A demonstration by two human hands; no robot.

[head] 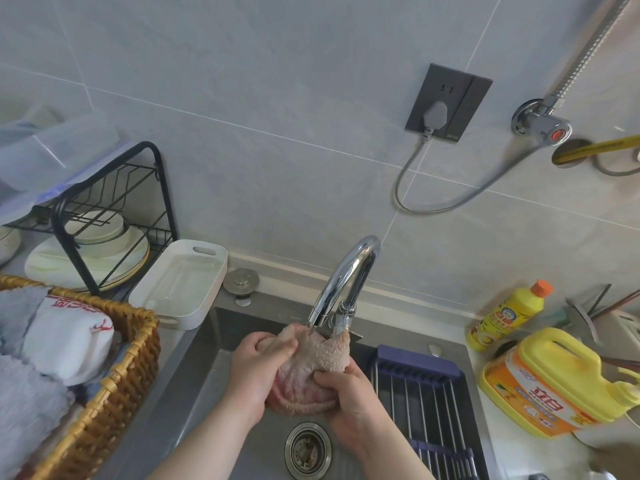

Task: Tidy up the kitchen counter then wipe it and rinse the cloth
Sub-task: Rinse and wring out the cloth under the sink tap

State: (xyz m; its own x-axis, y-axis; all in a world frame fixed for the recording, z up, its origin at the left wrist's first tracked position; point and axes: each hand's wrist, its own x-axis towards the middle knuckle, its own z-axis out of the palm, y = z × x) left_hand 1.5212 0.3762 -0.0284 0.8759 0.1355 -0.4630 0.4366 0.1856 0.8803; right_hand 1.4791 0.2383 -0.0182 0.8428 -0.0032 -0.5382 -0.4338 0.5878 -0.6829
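1. Head view: the cloth [313,367] hangs bunched over the sink [204,382], right under the tap [341,282], with a thin stream of water falling onto its top edge.
2. The left hand [254,372] has its grip pressed shut on the cloth's left fold; the right hand [349,393] pinches the lower right edge from beneath.
3. This looks like the last step, rinsing; the desk wiping seems done.
4. At the desk's left edge sits a basket [114,386]; two bottles [554,379] stand at the right edge.
5. Next likely calls for kneading, then wringing the cloth over the drain [307,450].
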